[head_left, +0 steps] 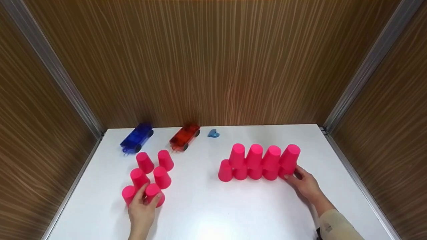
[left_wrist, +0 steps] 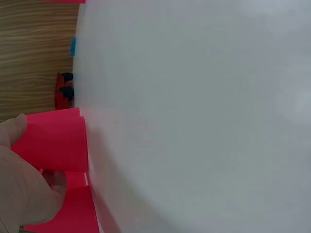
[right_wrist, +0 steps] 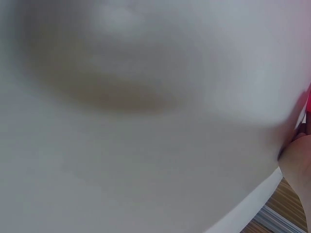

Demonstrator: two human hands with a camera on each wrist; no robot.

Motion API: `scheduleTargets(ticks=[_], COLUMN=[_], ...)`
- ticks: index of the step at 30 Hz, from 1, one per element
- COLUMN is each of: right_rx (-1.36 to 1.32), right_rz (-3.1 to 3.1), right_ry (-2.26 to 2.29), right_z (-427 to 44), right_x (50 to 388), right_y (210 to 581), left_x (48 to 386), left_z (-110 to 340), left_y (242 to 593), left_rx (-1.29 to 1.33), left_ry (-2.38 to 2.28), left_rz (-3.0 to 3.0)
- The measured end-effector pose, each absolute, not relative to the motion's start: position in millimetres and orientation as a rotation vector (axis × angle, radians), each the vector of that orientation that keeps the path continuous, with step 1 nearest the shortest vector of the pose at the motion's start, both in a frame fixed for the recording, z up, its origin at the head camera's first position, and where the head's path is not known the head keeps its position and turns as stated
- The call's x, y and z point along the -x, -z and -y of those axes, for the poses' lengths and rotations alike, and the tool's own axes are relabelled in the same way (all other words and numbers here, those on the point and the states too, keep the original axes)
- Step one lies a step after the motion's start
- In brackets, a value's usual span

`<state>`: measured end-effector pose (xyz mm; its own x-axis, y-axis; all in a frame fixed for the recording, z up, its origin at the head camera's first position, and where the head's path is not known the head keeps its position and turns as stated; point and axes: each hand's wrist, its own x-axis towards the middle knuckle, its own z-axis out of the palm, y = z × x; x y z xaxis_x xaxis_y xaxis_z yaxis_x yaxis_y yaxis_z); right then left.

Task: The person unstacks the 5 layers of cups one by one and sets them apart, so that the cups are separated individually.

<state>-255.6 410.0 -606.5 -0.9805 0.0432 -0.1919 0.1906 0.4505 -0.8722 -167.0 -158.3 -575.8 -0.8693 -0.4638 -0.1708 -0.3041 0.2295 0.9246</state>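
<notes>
Pinching a pink cup (head_left: 154, 190) between thumb and fingers, the left hand (head_left: 141, 210) is at the lower left of the head view beside five more upside-down cups (head_left: 162, 177). Right of centre, the right hand (head_left: 307, 185) grips the bottom end cup (head_left: 286, 171) of a two-tier pink row (head_left: 255, 156).

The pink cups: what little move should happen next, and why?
I'd probably lift the pink cup the left hand grips toward the top row. Its four cups stand on a bottom row of five, with no third row yet. The right hand holds that row's end cup, perhaps steadying it.
</notes>
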Motion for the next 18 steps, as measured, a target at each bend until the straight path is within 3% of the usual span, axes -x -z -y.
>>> scheduleTargets(ticks=[18], right_rx=[-0.201], right_rz=[-2.563], right_ry=[1.558], right_z=[-409.7], right_x=[254.9], right_y=[606.5], left_x=[165.0], left_z=[160.3], left_y=[574.9], left_rx=[-0.729], left_ry=[1.696], left_rz=[2.342])
